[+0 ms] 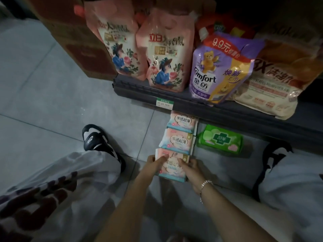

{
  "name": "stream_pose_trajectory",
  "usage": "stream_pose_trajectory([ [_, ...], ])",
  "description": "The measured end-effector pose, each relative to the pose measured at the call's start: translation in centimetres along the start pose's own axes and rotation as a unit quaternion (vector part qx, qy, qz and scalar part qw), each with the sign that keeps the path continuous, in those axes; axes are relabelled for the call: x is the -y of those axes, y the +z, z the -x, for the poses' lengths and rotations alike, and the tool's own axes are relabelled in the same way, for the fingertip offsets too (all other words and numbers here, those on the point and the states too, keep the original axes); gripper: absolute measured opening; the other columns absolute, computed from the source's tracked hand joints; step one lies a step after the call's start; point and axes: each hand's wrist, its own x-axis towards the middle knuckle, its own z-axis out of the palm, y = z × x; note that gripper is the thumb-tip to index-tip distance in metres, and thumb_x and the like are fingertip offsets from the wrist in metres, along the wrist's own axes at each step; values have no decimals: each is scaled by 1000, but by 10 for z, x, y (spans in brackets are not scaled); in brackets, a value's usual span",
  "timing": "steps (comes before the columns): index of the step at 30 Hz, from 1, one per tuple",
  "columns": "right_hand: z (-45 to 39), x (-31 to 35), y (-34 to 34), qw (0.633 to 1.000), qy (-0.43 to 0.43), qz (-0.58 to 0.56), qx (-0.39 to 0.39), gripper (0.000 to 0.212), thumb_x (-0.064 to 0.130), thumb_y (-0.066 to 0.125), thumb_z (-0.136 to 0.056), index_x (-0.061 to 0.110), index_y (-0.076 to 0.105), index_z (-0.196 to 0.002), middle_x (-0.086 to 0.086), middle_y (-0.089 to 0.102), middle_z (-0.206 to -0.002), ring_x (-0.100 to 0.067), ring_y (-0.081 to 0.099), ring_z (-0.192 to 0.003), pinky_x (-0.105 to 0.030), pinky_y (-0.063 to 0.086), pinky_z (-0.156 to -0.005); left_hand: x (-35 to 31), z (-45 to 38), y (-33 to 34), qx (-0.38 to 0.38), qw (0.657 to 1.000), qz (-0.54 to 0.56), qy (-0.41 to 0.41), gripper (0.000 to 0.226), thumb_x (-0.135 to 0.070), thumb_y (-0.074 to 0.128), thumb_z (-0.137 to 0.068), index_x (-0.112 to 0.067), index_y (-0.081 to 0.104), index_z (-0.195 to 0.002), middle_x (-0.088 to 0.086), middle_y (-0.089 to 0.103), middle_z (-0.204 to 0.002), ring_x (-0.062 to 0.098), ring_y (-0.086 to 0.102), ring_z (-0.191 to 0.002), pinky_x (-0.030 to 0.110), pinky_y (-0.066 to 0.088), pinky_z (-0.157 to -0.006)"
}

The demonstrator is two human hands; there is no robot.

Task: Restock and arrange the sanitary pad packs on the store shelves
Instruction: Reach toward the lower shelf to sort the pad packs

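both hands, left hand (154,162) and right hand (190,167), are gripping the nearest pad pack (172,165) by its sides; likely light, soft, slippery.

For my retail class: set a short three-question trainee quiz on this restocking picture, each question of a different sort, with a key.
1. True or false: both hands hold the nearest pink pad pack.
2. How many pink pad packs lie in the row on the floor?
3. The green pad pack lies: A) on the shelf, B) on the floor right of the pink row, C) in the left hand.

Key: 1 true, with the right hand too; 2 three; 3 B.
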Motion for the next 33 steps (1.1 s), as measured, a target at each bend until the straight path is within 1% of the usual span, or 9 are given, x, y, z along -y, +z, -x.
stream_pose_trajectory([
  [7, -19, -5, -2, 1000, 11, 5, -2, 41, 16, 67, -89, 4, 47, -122, -13, 65, -117, -26, 67, -97, -37, 57, -77, 4, -20, 7, -8, 1000, -18, 7, 39, -31, 66, -89, -9, 47, -115, 13, 66, -109, 27, 67, -90, 42, 54, -82],
  [14, -14, 0, -6, 1000, 13, 7, 1, 17, 17, 67, -89, 18, 50, -91, -1, 65, -94, -13, 64, -77, -26, 49, -58, 7, -25, 6, -25, 1000, -15, 2, 43, -34, 68, -88, -9, 47, -116, 5, 66, -98, 20, 67, -82, 34, 55, -70],
  [19, -12, 3, -5, 1000, -3, 8, -21, 18, 19, 70, -87, 17, 52, -89, -12, 67, -106, -24, 66, -88, -46, 56, -82, 2, -21, 9, -47, 997, -61, 14, 37, -37, 65, -89, -8, 50, -107, 1, 63, -88, 13, 63, -70, 20, 50, -50],
  [22, -8, 8, -3, 998, -24, 22, -47, 21, 24, 73, -84, 19, 53, -90, -11, 69, -104, -26, 68, -92, -47, 56, -83, -4, -21, 10, -78, 995, -63, 27, 49, -51, 71, -78, -10, 55, -99, 8, 64, -96, 20, 66, -80, 30, 57, -66],
  [24, -5, 18, -1, 997, -50, 31, -53, 18, 24, 72, -85, 18, 56, -92, -8, 70, -100, -22, 69, -86, -40, 58, -74, -6, -28, 9, -98, 990, -95, 46, 73, -73, 64, -59, -14, 60, -101, 10, 60, -109, 26, 66, -92, 41, 57, -82],
  [26, -7, 28, -2, 995, -82, 29, -51, 12, 20, 70, -86, 17, 60, -93, -6, 70, -98, -15, 68, -79, -29, 56, -63, -4, -47, 10, -100, 987, -116, 56, 79, -81, 57, -53, -18, 63, -100, 10, 60, -111, 27, 65, -96, 46, 55, -88],
  [28, -12, 38, -2, 994, -100, 31, -45, 12, 14, 67, -88, 15, 62, -99, -8, 70, -103, -15, 67, -81, -22, 54, -61, -26, -39, 18, -81, 989, -107, 66, 72, -76, 58, -60, -17, 63, -101, 11, 63, -109, 28, 66, -95, 45, 56, -85],
  [31, -23, 53, 0, 991, -122, 33, -50, 31, 3, 65, -87, 6, 60, -118, -9, 67, -113, -17, 65, -90, -24, 54, -71, -56, -36, 29, -71, 988, -76, 111, 38, -39, 63, -88, -5, 62, -105, 14, 68, -103, 28, 68, -91, 35, 56, -74],
  [33, -30, 65, 3, 986, -141, 52, -72, 42, 0, 66, -85, 3, 55, -126, -10, 65, -118, -19, 63, -99, -30, 54, -81, -70, -45, 32, -68, 985, -68, 144, 25, -23, 59, -94, -3, 61, -109, 9, 69, -99, 23, 68, -88, 25, 54, -66],
])
